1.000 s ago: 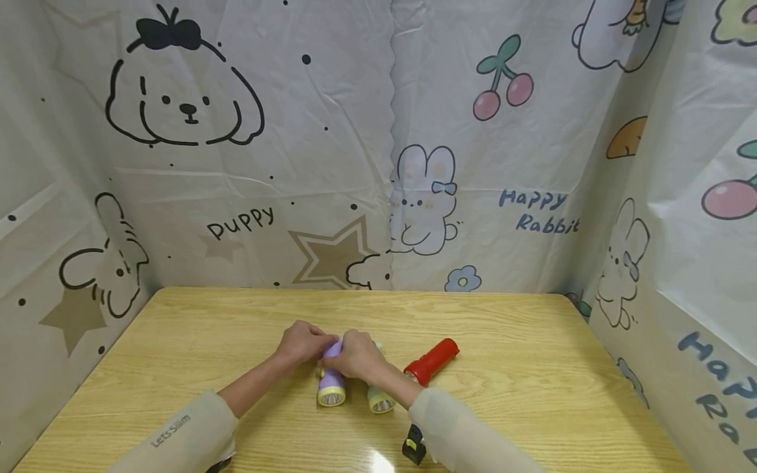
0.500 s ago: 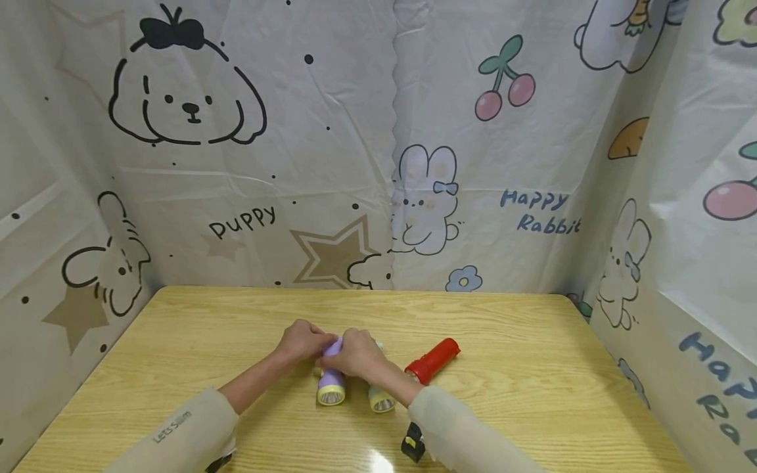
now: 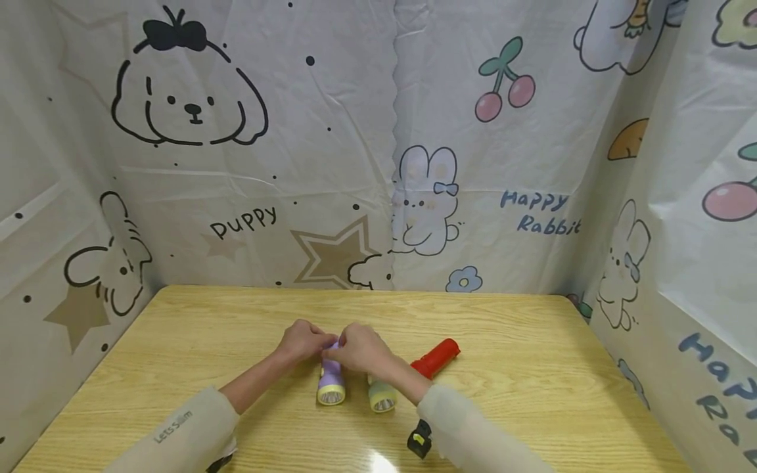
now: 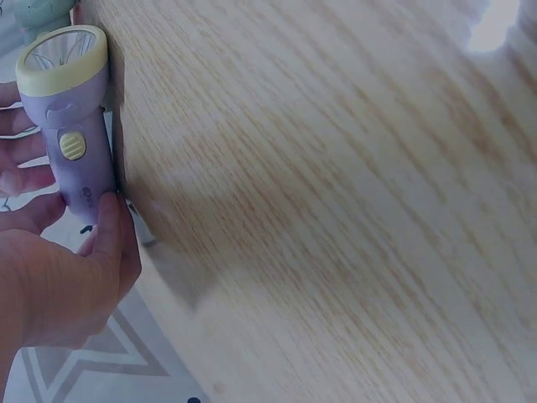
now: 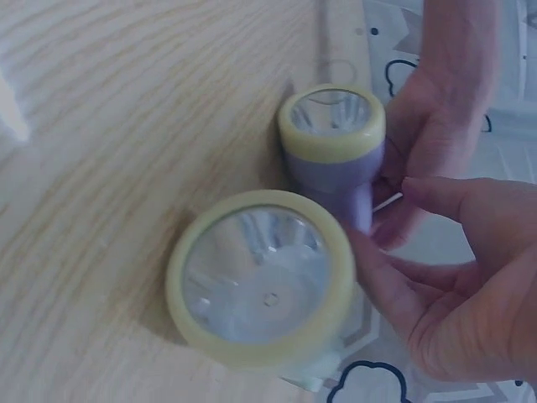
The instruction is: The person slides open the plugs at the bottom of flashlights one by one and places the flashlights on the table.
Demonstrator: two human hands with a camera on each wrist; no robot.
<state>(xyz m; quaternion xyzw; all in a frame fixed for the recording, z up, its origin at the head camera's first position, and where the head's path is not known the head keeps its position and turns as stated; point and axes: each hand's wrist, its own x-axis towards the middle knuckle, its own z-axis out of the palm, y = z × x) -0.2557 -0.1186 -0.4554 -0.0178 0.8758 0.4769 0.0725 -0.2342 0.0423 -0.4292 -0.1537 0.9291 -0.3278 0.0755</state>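
A purple flashlight (image 3: 331, 380) with a yellow lens ring lies on the table, its lens toward me. My left hand (image 3: 303, 341) pinches its tail end between thumb and fingers. In the left wrist view, the purple flashlight's yellow slide switch (image 4: 73, 145) faces the camera. My right hand (image 3: 362, 349) is at the other side of the body, its thumb and index finger apart in the right wrist view and fingertips right beside the purple barrel. A pale green flashlight (image 3: 382, 397) with a yellow ring lies just right of it, partly hidden under the right hand and forearm.
A red flashlight (image 3: 439, 357) lies at an angle to the right, its head end hidden by my right forearm. A wooden table (image 3: 514, 368) reaches back to a printed cloth wall (image 3: 331, 164), with cloth on both sides too.
My right hand has come up slightly and shifted right, its fingers loosening from the purple flashlight. The left hand and all the flashlights stay in place.
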